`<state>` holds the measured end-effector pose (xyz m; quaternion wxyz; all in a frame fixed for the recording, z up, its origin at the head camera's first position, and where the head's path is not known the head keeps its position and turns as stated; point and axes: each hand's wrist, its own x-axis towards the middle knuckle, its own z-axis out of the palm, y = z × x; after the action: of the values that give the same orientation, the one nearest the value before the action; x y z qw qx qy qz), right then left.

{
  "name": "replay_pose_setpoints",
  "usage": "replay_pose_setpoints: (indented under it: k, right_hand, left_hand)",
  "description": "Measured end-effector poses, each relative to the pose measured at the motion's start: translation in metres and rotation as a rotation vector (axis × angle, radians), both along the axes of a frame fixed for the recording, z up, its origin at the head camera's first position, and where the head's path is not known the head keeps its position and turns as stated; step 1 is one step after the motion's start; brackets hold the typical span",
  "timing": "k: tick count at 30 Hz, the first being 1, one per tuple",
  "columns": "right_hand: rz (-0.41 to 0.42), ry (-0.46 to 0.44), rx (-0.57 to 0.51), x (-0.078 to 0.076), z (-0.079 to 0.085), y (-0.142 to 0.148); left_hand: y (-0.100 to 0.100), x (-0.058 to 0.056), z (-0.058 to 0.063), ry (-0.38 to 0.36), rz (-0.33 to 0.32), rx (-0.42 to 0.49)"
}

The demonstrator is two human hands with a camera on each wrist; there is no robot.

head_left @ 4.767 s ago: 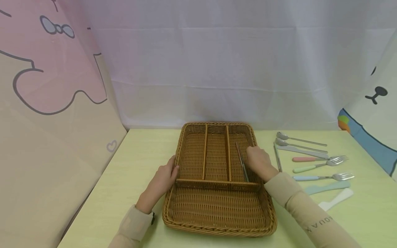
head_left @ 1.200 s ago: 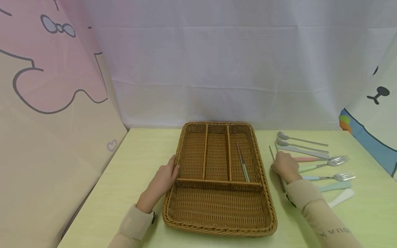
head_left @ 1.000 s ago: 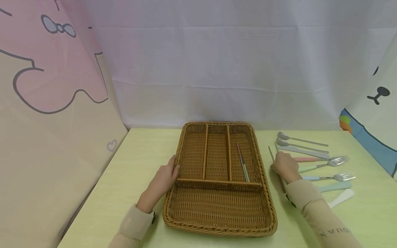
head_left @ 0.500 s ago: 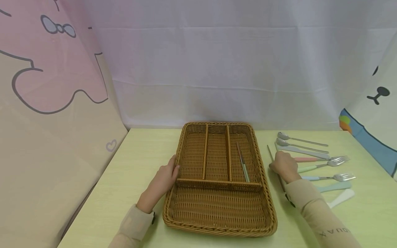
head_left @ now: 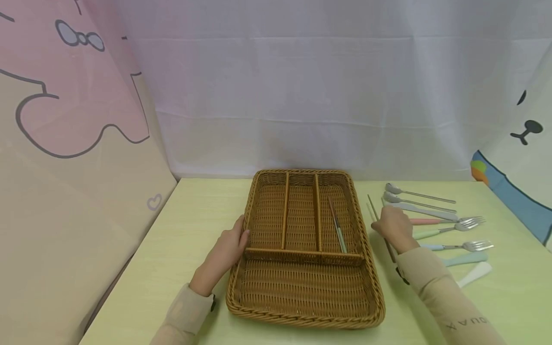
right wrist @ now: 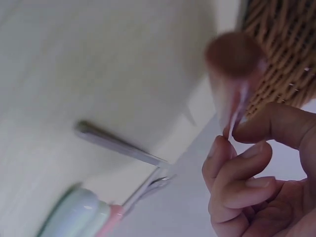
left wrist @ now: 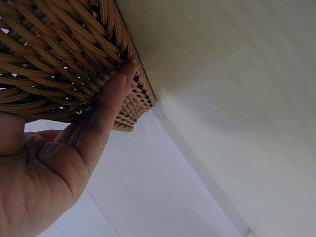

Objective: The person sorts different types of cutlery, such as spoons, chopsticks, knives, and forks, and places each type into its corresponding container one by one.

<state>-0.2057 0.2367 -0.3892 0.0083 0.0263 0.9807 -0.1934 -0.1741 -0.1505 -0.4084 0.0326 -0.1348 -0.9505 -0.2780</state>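
Note:
My left hand (head_left: 227, 244) holds the left side of the brown wicker basket (head_left: 304, 320). In the left wrist view its fingers (left wrist: 101, 123) lie against the outer wall, the thumb by the rim. To the basket's right, my right hand (head_left: 394, 229) pinches a thin chopstick (head_left: 373, 208) between thumb and fingertips, tilted just above the table. The right wrist view shows its blunt reddish-brown end (right wrist: 234, 54) close to the camera, blurred. In the basket's right-hand compartment lie slim chopsticks (head_left: 338, 225) with pale green on the near end; whether one or two cannot be told.
Right of the hand lie two spoons (head_left: 418, 195), a grey knife (head_left: 424, 210), a pink-handled fork (head_left: 424, 221), a green-handled fork (head_left: 427, 234), a blue-handled fork (head_left: 433, 247), a mint knife (head_left: 467, 259) and a white knife (head_left: 476, 273). A curtain (head_left: 302, 105) hangs behind the table.
My right hand has left the basket's right compartment and moved right to the table, where it took hold of a chopstick. The chopstick's far tip has since risen slightly leftward. My left hand stays put.

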Motion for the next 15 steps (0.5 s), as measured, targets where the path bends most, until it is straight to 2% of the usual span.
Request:
replay_pose_setpoints:
  k: [11, 15]
  right_hand:
    - [0.005, 0.043, -0.020, 0.000, 0.028, -0.014]
    - [0.038, 0.081, -0.005, 0.000, 0.037, -0.023]
  left_hand:
    - [0.001, 0.000, 0.001, -0.021, 0.005, 0.008]
    - [0.001, 0.000, 0.002, -0.025, 0.006, 0.011]
